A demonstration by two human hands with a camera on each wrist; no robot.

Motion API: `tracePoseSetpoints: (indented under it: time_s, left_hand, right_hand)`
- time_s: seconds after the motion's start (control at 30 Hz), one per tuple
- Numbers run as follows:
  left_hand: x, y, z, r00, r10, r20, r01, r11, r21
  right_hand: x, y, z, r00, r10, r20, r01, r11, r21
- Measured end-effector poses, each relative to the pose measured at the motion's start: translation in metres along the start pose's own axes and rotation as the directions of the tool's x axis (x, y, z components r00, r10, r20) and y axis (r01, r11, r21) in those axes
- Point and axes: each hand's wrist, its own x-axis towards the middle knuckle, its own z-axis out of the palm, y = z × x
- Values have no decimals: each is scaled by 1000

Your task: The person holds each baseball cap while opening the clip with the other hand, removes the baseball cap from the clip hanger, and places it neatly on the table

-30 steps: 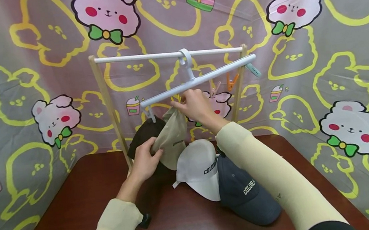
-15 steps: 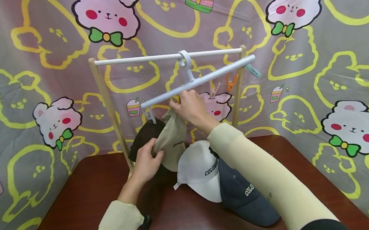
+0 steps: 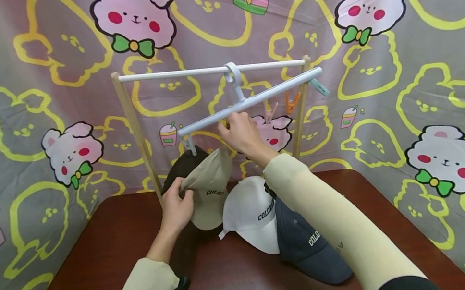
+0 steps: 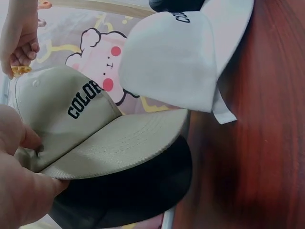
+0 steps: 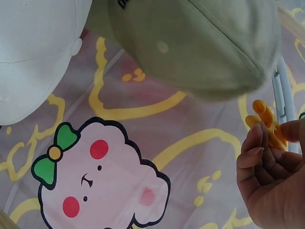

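Note:
My left hand [image 3: 176,207] grips the beige cap [image 3: 208,186] at its side edge; in the left wrist view thumb and fingers pinch it where crown and brim [image 4: 128,143] meet. My right hand [image 3: 242,134] is just under the pale blue hanger bar [image 3: 271,92]. It pinches a yellow clothes clip [image 5: 267,121], and the beige crown [image 5: 200,47] is a short gap away from the clip's tips. Behind the beige cap a dark brown cap [image 3: 182,163] hangs from a light clip [image 3: 191,145] at the hanger's low left end.
A white cap [image 3: 246,206] and a navy cap [image 3: 304,252] sit on the brown table [image 3: 111,256]. Pink [image 3: 271,111], orange [image 3: 292,102] and teal [image 3: 319,87] clips hang on the hanger's right side. The hanger tilts from the rack's white rod [image 3: 171,73].
The beige cap has come down and slightly left with my left hand, its crown away from my right fingers. My right hand stays under the hanger bar.

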Motion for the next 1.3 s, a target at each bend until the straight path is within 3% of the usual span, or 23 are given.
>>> tracePoseSetpoints:
  time_s: [0.2, 0.4, 0.5, 0.67, 0.8, 0.93, 1.13, 1.2, 1.3]
  left_hand:
    - [-8, -8, -7, 991, -121, 55, 122, 993, -10]
    - [-10, -14, -20, 952, -236, 196, 244, 970, -19]
    - [-10, -16, -26, 934, -258, 245, 265, 964, 6]
    - [-12, -22, -35, 900, -265, 347, 241, 964, 113]
    - [-14, -29, -42, 881, -300, 365, 242, 950, 197]
    - [-11, -32, -47, 901, -299, 315, 253, 951, 178]
    - [1, -31, -52, 976, -165, 140, 145, 978, 149]
    - [5, -30, -53, 988, -119, 100, 103, 982, 159]
    - [12, -29, -53, 993, -75, 96, 59, 985, 164]
  right_hand:
    - [-1, 1, 0, 1000, -10, 12, 9, 1000, 9]
    - [-2, -2, -5, 997, 44, 63, -47, 998, 42]
    - [-3, -4, -7, 996, 50, 70, -53, 998, 37]
    - [-4, -3, -7, 996, 56, 63, -58, 998, 24]
    - [-6, -2, -6, 996, 58, 67, -60, 998, 35]
    - [-8, -1, -4, 997, 44, 66, -48, 997, 53]
    - [-9, 1, -5, 997, 37, 61, -40, 997, 63]
    - [-9, 1, -6, 998, 31, 58, -34, 997, 63]
    - [-10, 1, -6, 998, 27, 60, -31, 998, 63]
